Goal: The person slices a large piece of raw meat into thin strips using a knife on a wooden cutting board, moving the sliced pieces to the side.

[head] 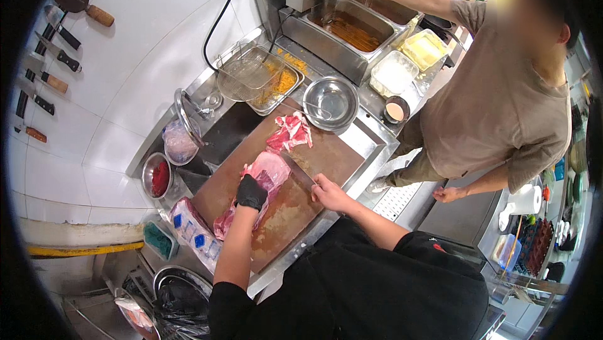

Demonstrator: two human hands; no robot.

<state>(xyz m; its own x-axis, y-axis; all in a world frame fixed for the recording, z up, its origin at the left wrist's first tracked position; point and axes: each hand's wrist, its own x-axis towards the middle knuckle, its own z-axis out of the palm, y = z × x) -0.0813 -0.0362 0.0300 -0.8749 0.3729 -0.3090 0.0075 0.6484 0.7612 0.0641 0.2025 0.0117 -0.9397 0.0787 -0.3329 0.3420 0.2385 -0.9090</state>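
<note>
A long slab of raw meat (271, 170) with pale fat lies along a brown cutting board (282, 241). On it presses my left hand (251, 193), in a black glove, with its fingers largely hidden. My bare right hand (328, 192) grips a knife (299, 170); the blade points towards the slab's far end, beside the meat. I cannot tell whether the edge touches it. Beyond the tip sits a heap of red and white meat pieces (289, 131). A packaged slab of meat (193, 231) in clear wrap rests at the board's left edge.
A metal bowl (331, 103) and a frying basket (247, 80) stand at the board's far end. A faucet (183, 113) rises at left. Nearby, a person (494, 104) holds a handle at a deep fryer (348, 29). Knives (69, 61) hang on the tiled wall.
</note>
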